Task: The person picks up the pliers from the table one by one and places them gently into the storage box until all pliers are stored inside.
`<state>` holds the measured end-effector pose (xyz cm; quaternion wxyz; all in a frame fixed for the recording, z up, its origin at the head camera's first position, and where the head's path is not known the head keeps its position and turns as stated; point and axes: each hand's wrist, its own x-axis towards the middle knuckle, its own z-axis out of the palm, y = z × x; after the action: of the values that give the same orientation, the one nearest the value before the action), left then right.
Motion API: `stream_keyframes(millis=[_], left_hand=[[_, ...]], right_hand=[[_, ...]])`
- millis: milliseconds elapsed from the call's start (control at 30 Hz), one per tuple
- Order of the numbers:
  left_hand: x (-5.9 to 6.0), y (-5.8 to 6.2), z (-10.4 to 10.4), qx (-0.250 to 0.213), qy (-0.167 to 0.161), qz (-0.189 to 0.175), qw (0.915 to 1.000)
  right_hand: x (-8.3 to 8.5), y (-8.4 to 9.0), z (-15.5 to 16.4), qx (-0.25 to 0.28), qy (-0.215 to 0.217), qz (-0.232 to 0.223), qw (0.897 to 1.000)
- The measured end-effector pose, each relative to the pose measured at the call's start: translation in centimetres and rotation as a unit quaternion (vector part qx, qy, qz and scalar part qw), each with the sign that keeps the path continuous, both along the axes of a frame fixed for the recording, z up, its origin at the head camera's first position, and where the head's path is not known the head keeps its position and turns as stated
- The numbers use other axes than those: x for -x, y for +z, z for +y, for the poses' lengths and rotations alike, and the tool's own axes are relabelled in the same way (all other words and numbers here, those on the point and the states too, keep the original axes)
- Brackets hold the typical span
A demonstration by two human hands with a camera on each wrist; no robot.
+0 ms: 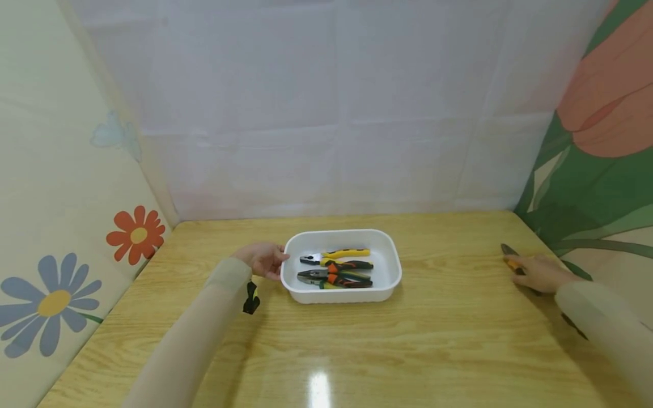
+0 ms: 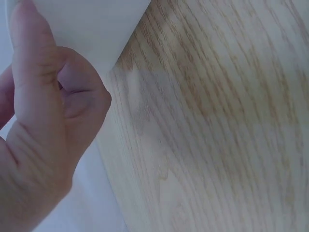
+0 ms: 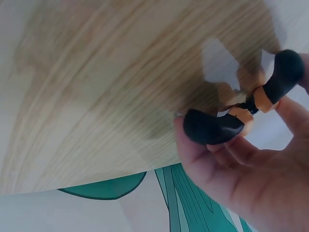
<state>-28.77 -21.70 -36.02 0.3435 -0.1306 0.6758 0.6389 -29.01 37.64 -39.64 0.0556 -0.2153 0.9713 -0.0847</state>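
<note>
My left hand (image 1: 264,260) grips the left end of a white plastic tray (image 1: 393,277); in the left wrist view the thumb lies along the rim. Inside the tray several pliers lie side by side with jaws to the left: one with yellow handles (image 1: 352,253) at the back, others with black, orange and green handles (image 1: 352,277) in front. Far to the right, my right hand (image 1: 543,273) holds another pair of pliers (image 1: 514,266) low over the table. In the right wrist view, fingers and thumb lie around its spread black-and-orange handles (image 3: 212,128).
The wood-grain table (image 1: 433,340) meets a white sheet (image 1: 331,113) at the back. Panels printed with flowers stand along the left and right sides; the right panel (image 1: 612,198) is close to my right hand.
</note>
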Motion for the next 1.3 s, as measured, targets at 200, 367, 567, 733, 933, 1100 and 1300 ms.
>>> stream_keyframes(millis=[200, 367, 567, 733, 933, 1100, 1300], left_hand=[[0.0, -0.4, -0.1, 0.006, -0.005, 0.001, 1.0], [0.3, -0.8, -0.8, -0.014, -0.024, -0.005, 0.9996], [-0.5, 0.0, 0.0, 0.013, 0.003, 0.003, 0.9999], [-0.7, 0.2, 0.2, 0.005, 0.012, 0.001, 0.9999], [-0.4, -0.1, 0.1, 0.005, 0.009, 0.005, 0.9999], [-0.5, 0.0, 0.2, 0.004, 0.004, 0.006, 1.0], [-0.5, -0.1, 0.1, 0.007, 0.007, 0.007, 0.9999]], right_hand=[[0.0, -0.1, 0.0, 0.021, -0.019, -0.017, 0.999], [0.1, -0.3, -0.1, 0.024, -0.039, -0.001, 0.999], [0.1, -0.7, -0.2, 0.024, -0.048, 0.038, 0.998], [-0.3, -0.9, -0.1, 0.036, -0.062, 0.058, 0.996], [-0.6, -0.6, -0.4, 0.049, -0.055, 0.091, 0.993], [-1.0, -0.3, -1.0, 0.053, -0.037, 0.123, 0.99], [-1.9, 0.5, -2.2, 0.061, -0.027, 0.145, 0.987]])
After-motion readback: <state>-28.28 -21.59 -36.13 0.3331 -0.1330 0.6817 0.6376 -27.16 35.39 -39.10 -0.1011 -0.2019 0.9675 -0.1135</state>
